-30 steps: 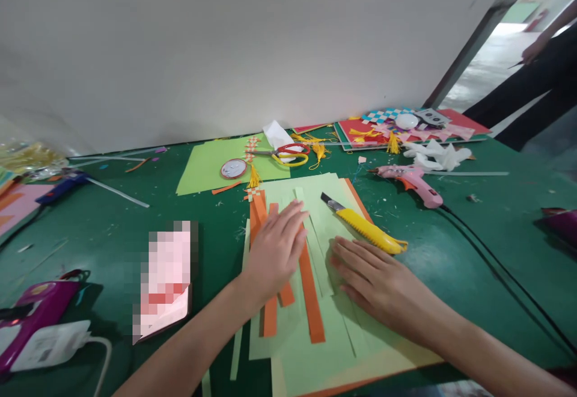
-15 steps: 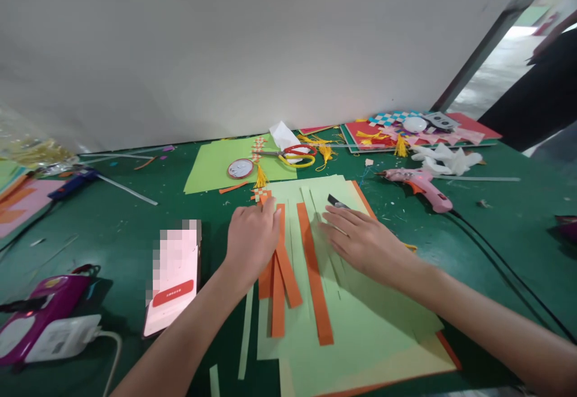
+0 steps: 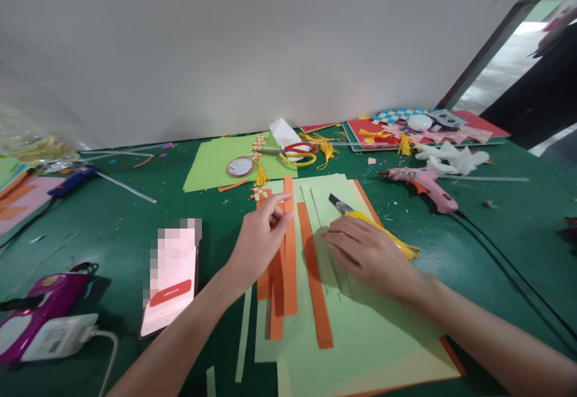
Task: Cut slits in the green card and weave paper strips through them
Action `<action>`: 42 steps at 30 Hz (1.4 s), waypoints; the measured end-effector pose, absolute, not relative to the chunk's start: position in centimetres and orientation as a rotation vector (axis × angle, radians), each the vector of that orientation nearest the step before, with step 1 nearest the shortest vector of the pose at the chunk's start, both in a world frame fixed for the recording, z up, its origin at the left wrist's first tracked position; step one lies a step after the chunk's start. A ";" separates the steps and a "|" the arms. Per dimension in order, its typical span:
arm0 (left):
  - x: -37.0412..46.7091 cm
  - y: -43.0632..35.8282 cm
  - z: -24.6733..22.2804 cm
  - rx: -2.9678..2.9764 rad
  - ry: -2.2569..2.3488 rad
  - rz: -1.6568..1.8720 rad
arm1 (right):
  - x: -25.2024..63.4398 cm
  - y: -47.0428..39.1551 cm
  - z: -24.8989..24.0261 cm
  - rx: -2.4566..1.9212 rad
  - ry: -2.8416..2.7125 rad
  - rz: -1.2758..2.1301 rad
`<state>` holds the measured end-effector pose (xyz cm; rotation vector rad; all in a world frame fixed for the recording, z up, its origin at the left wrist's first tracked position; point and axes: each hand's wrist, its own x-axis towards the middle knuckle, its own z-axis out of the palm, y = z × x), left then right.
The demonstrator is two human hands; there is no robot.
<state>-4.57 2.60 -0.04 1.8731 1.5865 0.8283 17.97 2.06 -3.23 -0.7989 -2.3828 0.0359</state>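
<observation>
A hand could pass over the table (image 3: 220, 222) between the phone (image 3: 174, 301) and the paper (image 3: 360, 337), though the left forearm (image 3: 192, 328) bars its near part, while knife (image 3: 399, 244), glue gun (image 3: 426, 185) and cord (image 3: 505, 257) obstruct the right.

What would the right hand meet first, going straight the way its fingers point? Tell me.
The right hand would likely meet the lone orange strip just ahead, though it might pass above it; depth is unclear.

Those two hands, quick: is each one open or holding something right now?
Left hand: thumb and forefinger apparently pinching an orange strip.
Right hand: open over pale green paper, no grip visible.
</observation>
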 end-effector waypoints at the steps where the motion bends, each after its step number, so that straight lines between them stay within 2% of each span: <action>1: -4.4 2.6 -0.1 1.793 1.516 0.887 | 18.0 2.0 -3.0 -0.832 -2.349 0.074; 4: -3.7 2.2 -0.2 1.603 1.357 0.982 | 18.1 1.5 -2.2 -1.053 -2.152 0.390; 8: -2.3 1.2 -0.4 1.545 1.264 1.006 | 17.7 0.9 -1.1 -1.283 -1.945 1.159; 11: -1.7 0.7 -0.6 1.584 1.226 1.050 | 17.5 0.8 -1.0 -1.272 -1.897 1.374; 15: -1.8 0.5 -1.1 1.751 1.269 1.032 | 18.1 1.3 -1.3 -1.345 -1.893 1.235; 18: -1.8 0.7 -1.9 2.171 1.179 0.771 | 19.0 1.8 -1.2 -1.420 -1.878 0.958; 21: -1.6 0.6 -2.6 2.521 0.945 0.589 | 19.7 2.2 -0.9 -1.455 -1.860 0.826; 33: -1.8 0.3 -2.2 2.282 0.985 0.617 | 19.6 2.4 -1.4 -1.473 -1.931 0.801; 38: -1.7 0.7 -3.6 2.565 1.110 0.646 | 19.8 2.5 -1.7 -1.479 -1.968 0.772; 42: -1.6 0.7 -3.7 2.789 1.070 0.515 | 19.9 2.5 -2.1 -1.497 -2.008 0.690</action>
